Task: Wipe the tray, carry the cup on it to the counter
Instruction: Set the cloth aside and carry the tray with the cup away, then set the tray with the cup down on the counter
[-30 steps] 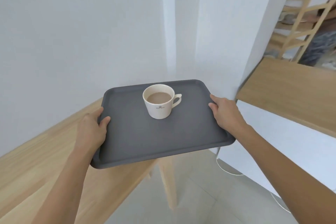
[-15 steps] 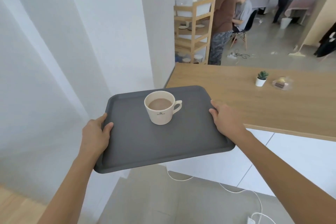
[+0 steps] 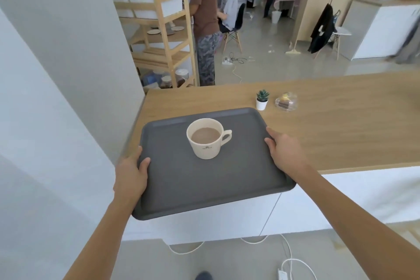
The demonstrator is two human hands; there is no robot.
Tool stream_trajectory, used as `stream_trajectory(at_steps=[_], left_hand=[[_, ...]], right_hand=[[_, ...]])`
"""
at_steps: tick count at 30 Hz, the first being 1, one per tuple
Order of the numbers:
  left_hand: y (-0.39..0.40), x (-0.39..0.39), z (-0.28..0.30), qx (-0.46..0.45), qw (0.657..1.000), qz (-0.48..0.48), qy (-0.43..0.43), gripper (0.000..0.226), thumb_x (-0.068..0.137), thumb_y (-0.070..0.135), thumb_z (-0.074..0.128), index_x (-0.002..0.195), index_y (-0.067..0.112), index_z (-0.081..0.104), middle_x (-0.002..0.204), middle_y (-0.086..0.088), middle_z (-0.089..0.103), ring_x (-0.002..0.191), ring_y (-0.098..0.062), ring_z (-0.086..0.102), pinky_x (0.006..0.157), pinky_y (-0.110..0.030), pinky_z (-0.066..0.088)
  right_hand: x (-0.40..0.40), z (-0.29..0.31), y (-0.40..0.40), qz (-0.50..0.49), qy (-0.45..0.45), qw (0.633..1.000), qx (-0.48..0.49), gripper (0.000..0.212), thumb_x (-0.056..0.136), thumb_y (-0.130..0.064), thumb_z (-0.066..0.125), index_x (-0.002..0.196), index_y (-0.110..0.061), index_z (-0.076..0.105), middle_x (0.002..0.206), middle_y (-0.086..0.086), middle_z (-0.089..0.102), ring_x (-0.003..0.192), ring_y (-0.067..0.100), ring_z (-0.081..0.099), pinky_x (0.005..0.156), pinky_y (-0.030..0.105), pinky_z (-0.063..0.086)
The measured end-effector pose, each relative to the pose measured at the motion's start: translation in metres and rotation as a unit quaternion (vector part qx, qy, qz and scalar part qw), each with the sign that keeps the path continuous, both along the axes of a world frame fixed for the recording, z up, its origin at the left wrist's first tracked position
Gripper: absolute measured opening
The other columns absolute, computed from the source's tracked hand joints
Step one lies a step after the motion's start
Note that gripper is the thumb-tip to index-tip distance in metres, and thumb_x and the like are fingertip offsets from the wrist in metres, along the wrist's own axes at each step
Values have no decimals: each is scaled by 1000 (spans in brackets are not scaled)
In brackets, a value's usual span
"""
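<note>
Tray with cup carried at the desk's edge.
The left hand and right hand grip the grey tray by its sides, fingers wrapped over the rims; the cup stands upright on it, partly above the wooden desk, near a potted plant.
</note>
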State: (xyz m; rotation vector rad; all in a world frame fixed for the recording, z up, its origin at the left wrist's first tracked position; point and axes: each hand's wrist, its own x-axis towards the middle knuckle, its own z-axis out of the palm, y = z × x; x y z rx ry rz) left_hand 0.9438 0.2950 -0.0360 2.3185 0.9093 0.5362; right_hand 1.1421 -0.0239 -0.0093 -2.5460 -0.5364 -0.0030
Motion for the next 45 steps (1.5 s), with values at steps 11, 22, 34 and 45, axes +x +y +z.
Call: stream_trajectory(at_steps=[11,22,34,45], left_hand=[[8,169,-57,-11,997,-72,2,46,97,24,50,141,11,46,94,-15,56,86,-25,50,83,-37,40],[-5,242,-126,-36,998,-12,51,46,98,28,47,143,20,42,94,-11,50,80,-25,50,76,-33,39],[2,250,-145,-53,996,9,73,45,98,27,48,142,21,44,92,-8,50,77,-25,54,77,-31,42],[-2,246,-143,121,983,11,137,41,92,23,57,132,16,56,97,-11,59,81,-29,57,75,-45,43]], right_hand=[[116,-63,-16,-98,38,994,13,44,99,-26,39,142,-16,41,104,20,69,98,40,60,79,45,50],[206,-126,-14,-61,66,996,-28,46,100,-29,34,145,-21,35,106,15,65,95,38,60,75,47,51],[214,-155,-5,-70,50,992,-91,45,100,-31,34,145,-25,36,102,6,68,77,36,64,63,42,52],[215,-150,-4,-65,28,980,-185,47,98,-34,38,145,-28,33,101,7,61,70,31,62,52,32,40]])
